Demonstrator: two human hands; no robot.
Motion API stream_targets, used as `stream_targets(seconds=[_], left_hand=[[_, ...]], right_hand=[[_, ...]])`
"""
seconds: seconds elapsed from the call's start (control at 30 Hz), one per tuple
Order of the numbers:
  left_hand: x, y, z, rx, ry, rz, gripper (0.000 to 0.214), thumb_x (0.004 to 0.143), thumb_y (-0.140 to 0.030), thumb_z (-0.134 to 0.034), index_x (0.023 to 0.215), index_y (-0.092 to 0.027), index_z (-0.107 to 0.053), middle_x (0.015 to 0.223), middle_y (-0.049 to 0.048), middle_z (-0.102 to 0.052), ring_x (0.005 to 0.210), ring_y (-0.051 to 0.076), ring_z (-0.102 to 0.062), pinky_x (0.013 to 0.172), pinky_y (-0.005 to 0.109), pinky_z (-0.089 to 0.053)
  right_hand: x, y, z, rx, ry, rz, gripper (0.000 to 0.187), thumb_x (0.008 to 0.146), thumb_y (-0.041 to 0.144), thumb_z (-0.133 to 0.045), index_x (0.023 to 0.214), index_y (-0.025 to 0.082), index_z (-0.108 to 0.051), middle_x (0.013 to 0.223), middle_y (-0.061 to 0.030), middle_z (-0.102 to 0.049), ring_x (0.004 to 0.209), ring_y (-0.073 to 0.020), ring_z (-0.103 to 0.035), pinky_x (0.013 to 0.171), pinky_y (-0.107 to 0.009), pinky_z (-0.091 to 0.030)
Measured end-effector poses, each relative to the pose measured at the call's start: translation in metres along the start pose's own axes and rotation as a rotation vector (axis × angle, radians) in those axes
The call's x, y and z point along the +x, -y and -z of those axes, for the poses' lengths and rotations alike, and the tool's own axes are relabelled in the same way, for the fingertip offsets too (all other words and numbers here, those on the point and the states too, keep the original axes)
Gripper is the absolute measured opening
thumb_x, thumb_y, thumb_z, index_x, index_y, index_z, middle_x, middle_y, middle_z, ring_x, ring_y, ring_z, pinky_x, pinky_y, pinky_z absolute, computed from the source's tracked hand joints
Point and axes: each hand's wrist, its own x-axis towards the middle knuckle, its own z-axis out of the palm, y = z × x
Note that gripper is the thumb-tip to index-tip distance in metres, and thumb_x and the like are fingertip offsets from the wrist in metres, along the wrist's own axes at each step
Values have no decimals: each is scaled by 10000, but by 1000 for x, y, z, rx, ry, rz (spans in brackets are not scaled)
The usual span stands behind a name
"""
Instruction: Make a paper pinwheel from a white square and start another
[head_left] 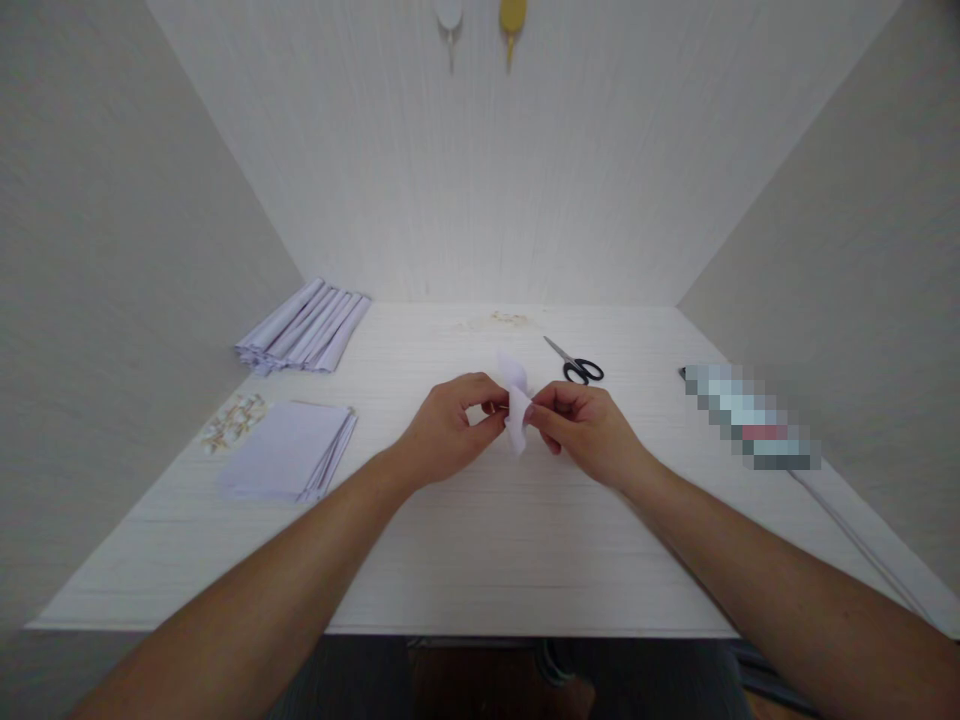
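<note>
A small folded piece of white paper point(517, 405) is held above the middle of the table. My left hand point(457, 425) pinches at its left side, with thumb and forefinger meeting near the paper. A tiny thin thing may show between those fingertips, but I cannot make it out. From the other side, my right hand point(585, 425) grips the paper between thumb and fingers. Scissors with black handles point(576, 366) lie just beyond my right hand, their blades pointing to the back left.
White paper sheets point(285, 450) lie stacked at the left, beside a pile of small white and gold pieces point(234, 422). Several folded paper strips point(307, 325) lie behind them. A blurred-out object point(750, 415) with a cord is at the right. Walls enclose the white table point(517, 560).
</note>
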Motion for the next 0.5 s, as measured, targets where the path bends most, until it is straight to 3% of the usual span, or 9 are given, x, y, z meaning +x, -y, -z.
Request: stream_targets(seconds=[0.5], left_hand=[[-2, -2, 1, 131, 33, -33, 139, 811, -102, -654, 825, -204, -747, 809, 31, -710, 803, 177, -619, 766, 312, -488]], right_hand=[[0, -3, -1, -40, -1, 48, 271, 752, 410, -768, 658, 200, -626, 481, 75, -479, 433, -78, -358, 415, -239, -240]])
